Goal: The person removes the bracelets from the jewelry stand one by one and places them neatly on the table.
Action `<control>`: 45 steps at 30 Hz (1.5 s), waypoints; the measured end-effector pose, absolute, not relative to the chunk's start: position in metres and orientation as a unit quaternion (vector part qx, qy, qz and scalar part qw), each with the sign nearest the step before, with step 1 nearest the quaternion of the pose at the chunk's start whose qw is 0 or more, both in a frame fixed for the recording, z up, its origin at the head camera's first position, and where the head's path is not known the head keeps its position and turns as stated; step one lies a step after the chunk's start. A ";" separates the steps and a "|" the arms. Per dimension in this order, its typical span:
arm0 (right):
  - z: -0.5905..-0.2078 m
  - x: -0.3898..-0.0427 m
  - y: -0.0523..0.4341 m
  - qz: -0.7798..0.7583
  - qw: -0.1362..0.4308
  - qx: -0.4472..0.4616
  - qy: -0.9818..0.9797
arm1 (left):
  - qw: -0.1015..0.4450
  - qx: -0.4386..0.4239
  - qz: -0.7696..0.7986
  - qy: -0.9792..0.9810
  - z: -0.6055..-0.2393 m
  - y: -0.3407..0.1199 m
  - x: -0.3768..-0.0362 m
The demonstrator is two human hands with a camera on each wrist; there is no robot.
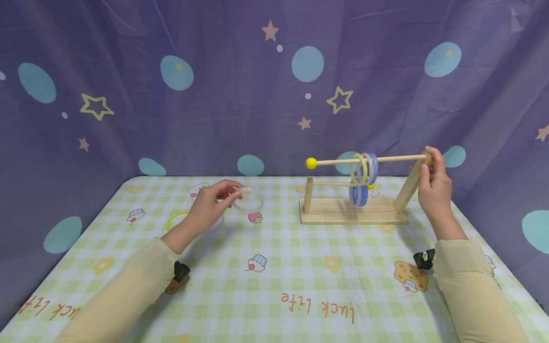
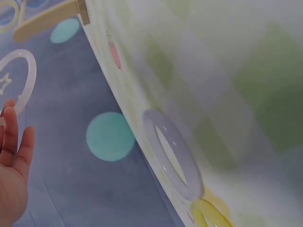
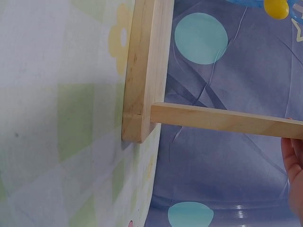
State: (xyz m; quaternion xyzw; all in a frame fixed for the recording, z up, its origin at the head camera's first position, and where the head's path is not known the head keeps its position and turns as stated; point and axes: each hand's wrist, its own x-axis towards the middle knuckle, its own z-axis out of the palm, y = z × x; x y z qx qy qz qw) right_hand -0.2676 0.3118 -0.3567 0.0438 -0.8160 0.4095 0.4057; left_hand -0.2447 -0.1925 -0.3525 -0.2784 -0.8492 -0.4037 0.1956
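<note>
Head view showed the left hand (image 1: 210,205) pinching a clear ring (image 1: 262,200), left of and lower than the yellow ball (image 1: 311,163) tipping the sideways upper rod (image 1: 336,162); the right hand (image 1: 436,186) gripped its slanted post (image 1: 412,183).

Rings (image 1: 375,169) were yellow, whitish and blue; the end ball (image 1: 311,163), yellow; the tablecloth (image 1: 223,305), checked green and white; the backdrop (image 1: 240,109), purple, teal-spotted.

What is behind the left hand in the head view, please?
A yellow ring and a lavender ring on the table, both partly visible; the left hand and wrist hide the rest.
</note>
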 end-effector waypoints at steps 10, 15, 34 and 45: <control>-0.357 -0.267 0.313 0.407 0.406 0.043 -0.817 | 0.127 -0.295 -0.367 -0.873 -0.359 -0.199 -0.257; -0.356 -0.267 0.312 0.401 0.400 0.038 -0.823 | 0.067 -0.300 -0.361 -0.881 -0.365 -0.202 -0.262; -0.356 -0.267 0.312 0.399 0.404 0.035 -0.823 | -0.052 -0.282 -0.314 -0.905 -0.373 -0.209 -0.292; -0.358 -0.270 0.312 0.400 0.410 0.043 -0.819 | -0.048 -0.257 -0.297 -0.919 -0.383 -0.210 -0.311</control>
